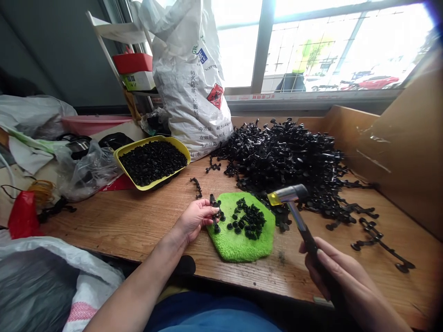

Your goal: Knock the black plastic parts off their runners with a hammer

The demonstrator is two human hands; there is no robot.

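Observation:
My left hand [196,220] pinches a black plastic sprue with small round-headed parts [215,214] at the left edge of a green cloth [228,249]. Loose black plastic parts [254,220] lie heaped on the middle of that cloth. In my right hand [341,272] is a small hammer [296,207] with a black grip, a metal shaft and a yellow face. Its head is raised above the cloth's right side, apart from the parts. Behind the cloth rises a big pile of black sprues [284,157].
A yellow tray [138,186] full of small black pieces stands at the left. Behind it is a tall white woven sack [190,92]. Single sprues [384,244] lie at the right, before a cardboard panel [398,152]. Another open sack [93,272] stands at the lower left.

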